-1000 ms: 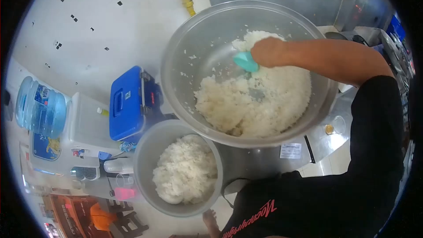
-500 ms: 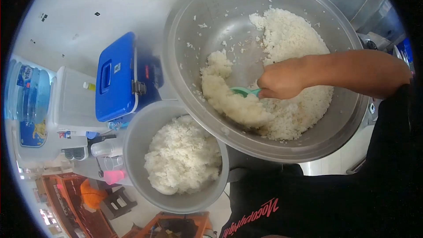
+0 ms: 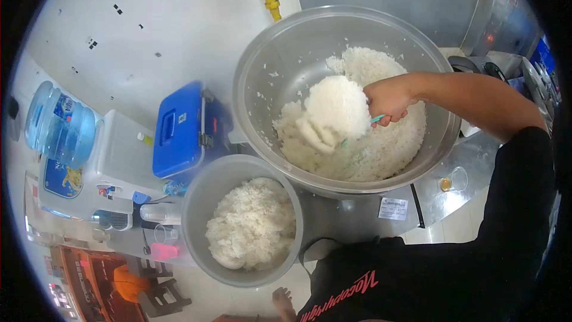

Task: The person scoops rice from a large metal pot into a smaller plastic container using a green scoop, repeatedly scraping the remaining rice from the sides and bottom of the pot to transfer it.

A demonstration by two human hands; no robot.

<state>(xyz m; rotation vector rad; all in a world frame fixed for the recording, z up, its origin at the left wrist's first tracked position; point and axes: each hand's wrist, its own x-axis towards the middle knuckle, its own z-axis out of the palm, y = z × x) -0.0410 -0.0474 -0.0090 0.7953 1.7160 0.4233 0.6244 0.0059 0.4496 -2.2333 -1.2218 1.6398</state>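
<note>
Rice (image 3: 336,107) sits in a white mound on a teal scoop (image 3: 376,119), lifted over the middle of the big metal bowl (image 3: 262,53). The right hand (image 3: 390,100) has its grip closed tight around the scoop's handle. A smaller grey pot (image 3: 199,194) of rice stands just beside the bowl's near rim, with a blue box (image 3: 179,128) left of the bowl.

Right hand (image 3: 390,100) grips teal scoop (image 3: 376,119), rice mound (image 3: 336,107) held above large bowl (image 3: 268,65); smaller rice-filled pot (image 3: 199,203) beside.
</note>
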